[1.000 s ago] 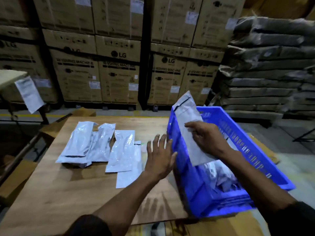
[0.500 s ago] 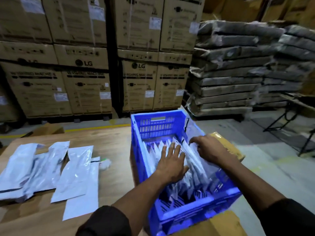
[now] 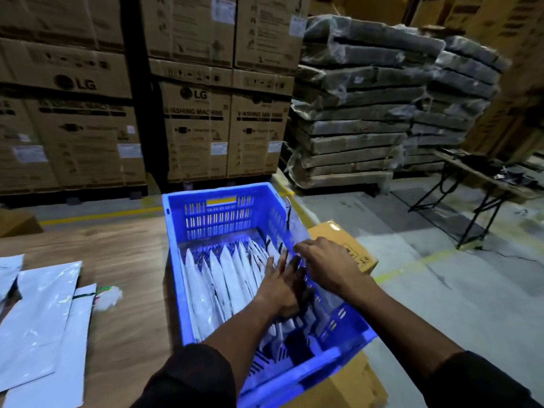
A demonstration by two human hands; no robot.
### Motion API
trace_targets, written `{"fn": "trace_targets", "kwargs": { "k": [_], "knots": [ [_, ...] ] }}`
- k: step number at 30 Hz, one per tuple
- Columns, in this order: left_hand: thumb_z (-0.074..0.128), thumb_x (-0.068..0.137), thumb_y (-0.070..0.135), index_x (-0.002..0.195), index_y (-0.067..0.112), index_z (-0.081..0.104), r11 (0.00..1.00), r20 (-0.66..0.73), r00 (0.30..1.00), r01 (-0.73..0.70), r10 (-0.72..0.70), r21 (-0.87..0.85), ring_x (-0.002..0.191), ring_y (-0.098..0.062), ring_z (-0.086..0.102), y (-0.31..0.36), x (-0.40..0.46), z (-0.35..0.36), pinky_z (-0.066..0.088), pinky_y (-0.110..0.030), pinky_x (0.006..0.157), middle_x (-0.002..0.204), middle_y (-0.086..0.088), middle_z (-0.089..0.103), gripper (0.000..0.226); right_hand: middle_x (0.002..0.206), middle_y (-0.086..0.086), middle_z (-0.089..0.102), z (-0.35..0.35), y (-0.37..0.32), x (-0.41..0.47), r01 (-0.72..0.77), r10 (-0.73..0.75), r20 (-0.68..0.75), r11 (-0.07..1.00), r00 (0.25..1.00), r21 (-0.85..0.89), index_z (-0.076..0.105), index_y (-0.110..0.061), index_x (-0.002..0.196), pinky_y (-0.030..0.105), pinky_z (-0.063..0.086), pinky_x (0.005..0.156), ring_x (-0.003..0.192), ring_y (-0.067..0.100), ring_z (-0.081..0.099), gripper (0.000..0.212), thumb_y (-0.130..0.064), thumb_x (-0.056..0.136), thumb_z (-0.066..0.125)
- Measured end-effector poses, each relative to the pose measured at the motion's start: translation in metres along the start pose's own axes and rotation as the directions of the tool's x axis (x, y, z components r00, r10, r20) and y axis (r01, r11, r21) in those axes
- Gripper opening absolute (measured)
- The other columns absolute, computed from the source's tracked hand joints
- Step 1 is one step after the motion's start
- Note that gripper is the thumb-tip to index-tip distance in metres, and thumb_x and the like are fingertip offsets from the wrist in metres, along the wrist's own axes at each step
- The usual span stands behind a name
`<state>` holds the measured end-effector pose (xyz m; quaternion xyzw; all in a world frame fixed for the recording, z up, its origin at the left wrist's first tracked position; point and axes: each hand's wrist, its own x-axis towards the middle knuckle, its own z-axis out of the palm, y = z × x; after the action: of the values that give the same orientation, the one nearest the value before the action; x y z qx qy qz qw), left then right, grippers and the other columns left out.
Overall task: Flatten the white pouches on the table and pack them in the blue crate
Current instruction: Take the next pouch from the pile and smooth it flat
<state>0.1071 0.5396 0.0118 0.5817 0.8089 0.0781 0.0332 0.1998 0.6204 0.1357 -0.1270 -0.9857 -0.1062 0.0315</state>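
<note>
Head view: blue crate (image 3: 223, 214) sits at the right edge of the wooden counter (image 3: 129, 254), slotted plastic walls, long axis running away from the person. Inside, white pouches (image 3: 219, 278) stand on edge in a row, thin glossy film with pointed tops, leaning toward the left wall. Left hand (image 3: 279, 285) is down in the crate, fingers straight and spread, pressing flat against the right end of the row, gripping nothing. Right hand (image 3: 326, 263) is just right of it at the crate's right wall, fingers curled round the held pouch (image 3: 295, 223), whose top pokes up along that wall; the pinch itself is blurred. The gap for that pouch looks to be right between the two hands, so the right hand is nearer and the slot-in goes straight down, long axis upright. Loose pouches (image 3: 44, 304) lie flat on the counter, well apart to the left, so the left hand is nearer those. They look slippery, soft, slightly puffed. A cardboard box (image 3: 346, 240) sits beside the crate's right wall; stacked cartons (image 3: 194, 128) stand behind.
</note>
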Motion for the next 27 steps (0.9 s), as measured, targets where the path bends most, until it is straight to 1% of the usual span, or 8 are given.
{"fn": "trace_targets", "kwargs": {
  "k": [3, 7, 10, 15, 18, 22, 24, 27],
  "knots": [
    [-0.011, 0.078, 0.068, 0.157, 0.023, 0.03, 0.999, 0.037, 0.999, 0.017, -0.019, 0.046, 0.155, -0.037, -0.01, -0.004, 0.0, 0.008, -0.008, -0.065, 0.119, 0.165, -0.014, 0.019, 0.099, 0.12, 0.004, 0.063, 0.004, -0.005, 0.003, 0.023, -0.023, 0.003, 1.0, 1.0, -0.018, 0.058, -0.016, 0.119, 0.035, 0.033, 0.063, 0.104, 0.032, 0.056, 0.03, -0.009, 0.09, 0.053],
    [0.019, 0.098, 0.067, 0.157, 0.031, 0.03, 0.994, 0.134, 0.986, 0.089, -0.096, 0.059, 0.154, -0.041, -0.004, -0.005, -0.004, -0.004, -0.009, -0.072, 0.114, 0.168, -0.014, 0.007, 0.07, 0.12, 0.002, 0.061, 0.015, -0.013, 0.009, 0.045, -0.043, 0.083, 0.999, 0.996, -0.028, 0.057, -0.019, 0.12, 0.036, 0.041, 0.068, 0.113, 0.03, 0.054, 0.031, -0.014, 0.09, 0.056],
    [0.027, 0.099, 0.065, 0.161, 0.028, 0.021, 0.986, 0.187, 0.972, 0.125, -0.143, 0.108, 0.154, -0.04, -0.008, -0.004, -0.005, -0.01, -0.013, -0.077, 0.11, 0.169, -0.01, 0.005, 0.072, 0.119, 0.003, 0.063, 0.034, -0.017, 0.014, 0.011, -0.007, 0.132, 0.999, 0.991, -0.032, 0.056, -0.018, 0.12, 0.041, 0.052, 0.075, 0.113, 0.03, 0.054, 0.028, -0.015, 0.092, 0.054],
    [0.035, 0.092, 0.063, 0.16, 0.023, 0.022, 0.973, 0.131, 0.974, 0.163, -0.185, 0.165, 0.154, -0.039, -0.003, -0.007, -0.003, -0.008, -0.017, -0.08, 0.104, 0.163, -0.01, 0.021, 0.08, 0.117, 0.007, 0.064, 0.065, -0.019, 0.019, -0.03, 0.03, 0.195, 1.0, 0.98, -0.005, 0.059, -0.017, 0.117, 0.042, 0.052, 0.076, 0.108, 0.035, 0.059, 0.025, -0.014, 0.093, 0.053],
    [0.041, 0.09, 0.063, 0.157, 0.02, 0.03, 0.973, 0.147, 0.97, 0.17, -0.194, 0.158, 0.153, -0.038, 0.0, -0.011, -0.005, -0.011, -0.016, -0.081, 0.104, 0.16, -0.011, 0.021, 0.081, 0.119, 0.011, 0.064, 0.079, -0.019, 0.022, -0.027, 0.013, 0.281, 0.999, 0.96, 0.044, 0.054, -0.015, 0.124, 0.046, 0.052, 0.082, 0.108, 0.037, 0.062, 0.031, -0.015, 0.093, 0.051],
    [0.045, 0.092, 0.061, 0.144, 0.016, 0.051, 0.99, 0.179, 0.975, 0.118, -0.131, 0.082, 0.152, -0.036, 0.005, -0.019, -0.015, -0.017, -0.011, -0.079, 0.108, 0.155, -0.011, 0.025, 0.069, 0.112, 0.015, 0.067, 0.086, -0.021, 0.027, -0.049, 0.002, 0.348, 0.99, 0.937, 0.129, 0.056, -0.013, 0.117, 0.043, 0.052, 0.079, 0.103, 0.038, 0.064, 0.029, -0.017, 0.089, 0.057],
    [0.046, 0.093, 0.059, 0.145, 0.017, 0.047, 0.996, 0.169, 0.981, 0.092, -0.094, 0.015, 0.152, -0.035, 0.004, -0.021, -0.022, -0.018, -0.013, -0.076, 0.11, 0.159, -0.011, 0.021, 0.067, 0.11, 0.016, 0.066, 0.089, -0.021, 0.028, -0.069, 0.003, 0.351, 0.982, 0.937, 0.177, 0.056, -0.009, 0.114, 0.041, 0.05, 0.077, 0.103, 0.038, 0.063, 0.026, -0.014, 0.089, 0.056],
    [0.043, 0.097, 0.06, 0.158, 0.018, 0.024, 0.995, 0.168, 0.981, 0.1, -0.099, 0.003, 0.155, -0.034, -0.005, -0.024, -0.034, -0.018, -0.011, -0.072, 0.113, 0.168, -0.011, 0.002, 0.077, 0.114, 0.016, 0.061, 0.092, -0.019, 0.029, -0.089, -0.004, 0.34, 0.962, 0.94, 0.258, 0.052, -0.009, 0.115, 0.039, 0.046, 0.077, 0.106, 0.038, 0.061, 0.025, -0.015, 0.091, 0.052]
  ]
}}
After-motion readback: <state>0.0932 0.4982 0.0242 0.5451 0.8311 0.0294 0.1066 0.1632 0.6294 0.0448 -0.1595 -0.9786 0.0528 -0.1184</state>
